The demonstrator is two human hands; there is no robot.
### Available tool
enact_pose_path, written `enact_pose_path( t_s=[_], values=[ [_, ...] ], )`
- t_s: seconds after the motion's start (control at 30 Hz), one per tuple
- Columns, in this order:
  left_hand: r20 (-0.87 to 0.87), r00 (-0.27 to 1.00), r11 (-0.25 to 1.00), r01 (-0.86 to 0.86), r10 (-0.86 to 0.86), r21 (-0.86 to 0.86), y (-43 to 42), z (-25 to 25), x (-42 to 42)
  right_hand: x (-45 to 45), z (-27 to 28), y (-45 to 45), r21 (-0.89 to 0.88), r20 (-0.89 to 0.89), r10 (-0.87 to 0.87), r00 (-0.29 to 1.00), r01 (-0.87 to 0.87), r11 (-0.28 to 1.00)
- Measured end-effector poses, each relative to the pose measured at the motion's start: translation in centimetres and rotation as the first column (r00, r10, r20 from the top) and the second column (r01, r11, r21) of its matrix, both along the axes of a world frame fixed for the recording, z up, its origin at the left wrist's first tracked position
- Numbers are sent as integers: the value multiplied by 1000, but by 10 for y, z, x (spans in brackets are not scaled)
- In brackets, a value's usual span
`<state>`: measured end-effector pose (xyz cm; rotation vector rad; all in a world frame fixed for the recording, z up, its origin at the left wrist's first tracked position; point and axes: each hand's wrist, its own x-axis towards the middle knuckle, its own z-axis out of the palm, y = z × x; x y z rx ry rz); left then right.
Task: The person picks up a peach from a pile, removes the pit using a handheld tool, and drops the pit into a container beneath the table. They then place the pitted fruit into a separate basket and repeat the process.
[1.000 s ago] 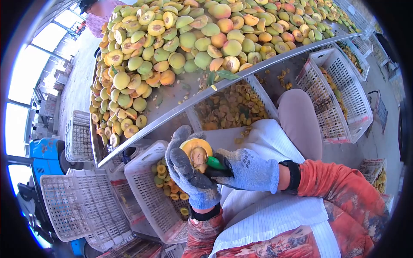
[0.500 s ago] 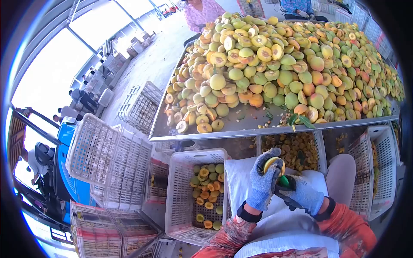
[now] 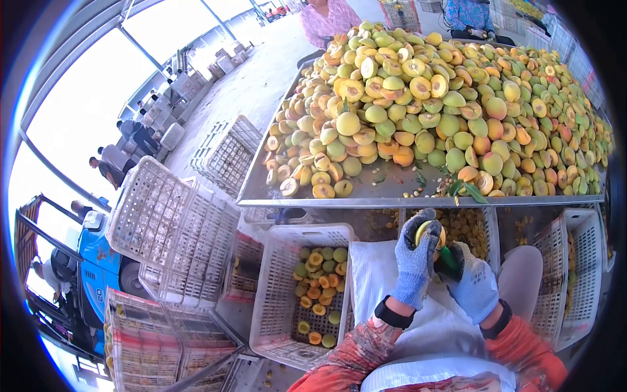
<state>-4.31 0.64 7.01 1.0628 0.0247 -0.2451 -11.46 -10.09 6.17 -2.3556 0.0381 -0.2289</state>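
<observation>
My left hand (image 3: 415, 261), in a blue knitted glove with dark fingertips, is raised above my lap. Its fingers are closed around a yellow peach (image 3: 423, 233), partly hidden by the glove. Close beside it, my right hand (image 3: 475, 287), also gloved, grips a green-handled tool (image 3: 449, 263). The tool's working end is hidden behind the left hand and the fruit, so I cannot tell its exact kind. A white cloth (image 3: 372, 274) covers my lap below both hands.
A metal table (image 3: 405, 202) ahead bears a large heap of whole and halved peaches (image 3: 450, 111). A white crate (image 3: 269, 320) with peach halves stands left of my lap; other crates (image 3: 578, 274) stand right. Stacked crates (image 3: 173, 228) and a blue forklift (image 3: 98, 268) are further left. People sit across the table.
The view has shifted, so the table and crates sit slightly lower and further right. My hands, still holding the peach and the tool, have turned a little, and more of the green handle shows.
</observation>
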Motion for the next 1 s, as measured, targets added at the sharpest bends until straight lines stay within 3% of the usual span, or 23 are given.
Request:
enact_pose_path(
  t_s=[0.03,0.07,0.1,0.13,0.17,0.2,0.27,0.3,0.33,0.37,0.4,0.47,0.5,0.53,0.57,0.6,0.67,0.7,0.73,0.8,0.87,0.93,1.0],
  values=[
    [455,890,970,-142,37,198,-6,-20,4,0,-2,3,-75,123,-69,990,79,994],
    [454,890,969,-142,35,203,-8,-17,5,0,-4,6,-137,247,-129,960,167,976],
    [254,967,991,-63,32,116,-13,-10,7,0,-3,7,-132,246,-132,960,168,977],
    [44,999,1000,-4,4,11,-16,-7,9,-1,0,6,-158,19,-152,988,153,976],
    [74,997,990,-32,23,134,-17,-17,14,-2,3,5,-181,-208,-171,963,134,974],
    [70,997,991,-26,17,133,-18,-21,14,-4,12,4,-182,-211,-177,961,139,973],
    [323,946,934,-121,7,335,-21,-29,17,-4,33,0,278,-390,-39,920,159,947],
    [467,879,906,-118,-94,406,-15,-33,22,-4,37,-3,277,-395,-38,918,159,948],
    [462,882,905,-119,-93,409,-12,-35,27,-4,39,-5,387,-452,25,891,171,906],
    [345,921,944,62,-179,325,-11,-34,33,-3,40,-7,489,-499,94,862,190,851],
    [232,931,949,232,-280,214,-9,-32,40,-2,37,-9,493,-502,97,859,192,849],
    [131,916,894,328,-380,304,-4,-22,49,1,28,-15,348,-502,116,857,77,934],
    [177,894,831,289,-412,475,-4,-15,50,0,26,-16,350,-504,115,856,81,933],
    [215,867,744,231,-450,627,-4,-12,49,0,24,-16,594,-495,195,847,166,788],
    [304,865,781,146,-398,608,-7,-14,47,0,23,-16,780,-463,270,844,244,576],
    [302,867,781,145,-396,608,-9,-15,44,1,27,-13,780,-465,272,842,245,576],
    [800,575,805,-384,-174,451,-13,-9,37,3,40,-7,896,-395,300,868,292,335],
    [812,560,815,-388,-164,431,-15,-3,37,4,38,-7,898,-390,302,870,288,332],
    [815,557,811,-394,-163,432,-15,-4,37,4,31,-6,859,-402,246,882,270,436],
    [361,898,847,24,-252,532,-17,-6,39,7,22,-6,807,-400,189,897,247,536],
    [274,908,824,121,-318,554,-14,0,43,5,15,-6,354,-214,37,976,43,934],
    [107,889,764,314,-445,564,-12,10,49,7,28,-8,446,-316,78,946,76,892],
    [227,827,762,320,-515,564,-5,1,51,6,40,-14,531,-408,133,903,117,839]
  ],
)
